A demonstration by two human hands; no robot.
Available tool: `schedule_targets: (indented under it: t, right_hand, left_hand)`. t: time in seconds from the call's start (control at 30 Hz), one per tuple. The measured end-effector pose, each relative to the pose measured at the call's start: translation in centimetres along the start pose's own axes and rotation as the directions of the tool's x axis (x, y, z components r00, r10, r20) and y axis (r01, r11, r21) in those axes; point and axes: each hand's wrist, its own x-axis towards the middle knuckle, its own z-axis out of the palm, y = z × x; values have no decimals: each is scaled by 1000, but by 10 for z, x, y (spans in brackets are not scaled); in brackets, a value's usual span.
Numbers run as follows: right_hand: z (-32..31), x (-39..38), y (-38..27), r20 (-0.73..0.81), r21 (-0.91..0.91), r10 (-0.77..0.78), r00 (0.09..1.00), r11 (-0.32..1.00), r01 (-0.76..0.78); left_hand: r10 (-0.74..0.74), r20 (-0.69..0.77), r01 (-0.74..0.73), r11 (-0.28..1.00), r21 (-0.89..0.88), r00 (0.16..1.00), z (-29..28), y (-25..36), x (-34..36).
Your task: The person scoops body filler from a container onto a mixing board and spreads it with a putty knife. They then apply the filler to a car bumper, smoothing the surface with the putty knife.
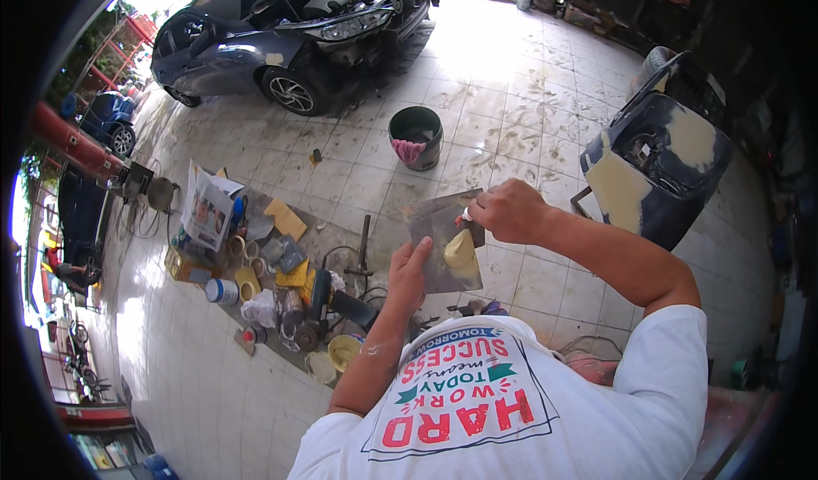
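My left hand [411,273] grips the left edge of a flat grey mixing plate [434,274], thumb on top. A mound of cream-yellow putty [461,257] lies on the plate's right half. My right hand [511,211] is closed in a pinch over the plate's far right corner. Between its fingertips shows the end of a small white tube [465,213] with red at its tip, just beyond the putty. Most of the tube is hidden by my fingers.
A dark bucket [415,158] with a pink cloth stands ahead. To the left lie tape rolls [248,286], a power tool [319,294], a putty tin [344,352] and newspaper [207,213]. A bumper [656,165] with cream patches is right; a car [230,58] with its hood up stands beyond.
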Motion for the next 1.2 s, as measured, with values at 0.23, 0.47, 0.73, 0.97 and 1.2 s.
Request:
schedule_targets:
  t: [0.23,0.47,0.73,0.97,1.2]
  right_hand:
    - [3,2,-11,-52,-56,17,998,998,-20]
    - [119,11,-41,-228,451,496,838,816,-361]
    - [410,93,-175,598,612,682,421,-49,-790]
    - [417,148,-205,666,719,594,451,-351,-600]
    - [185,109,-188,213,716,557,803,-648,260]
  left_hand:
    - [-16,-79,17,1000,16,997,-19,-11,-2]
    - [117,-384,-147,988,-49,916,-83,5,-30]
    - [139,-445,-250,947,-202,885,-157,69,-91]
    - [-14,-294,-114,904,-413,956,-191,59,-91]
    - [-206,46,196,804,-561,977,-144,27,-33]
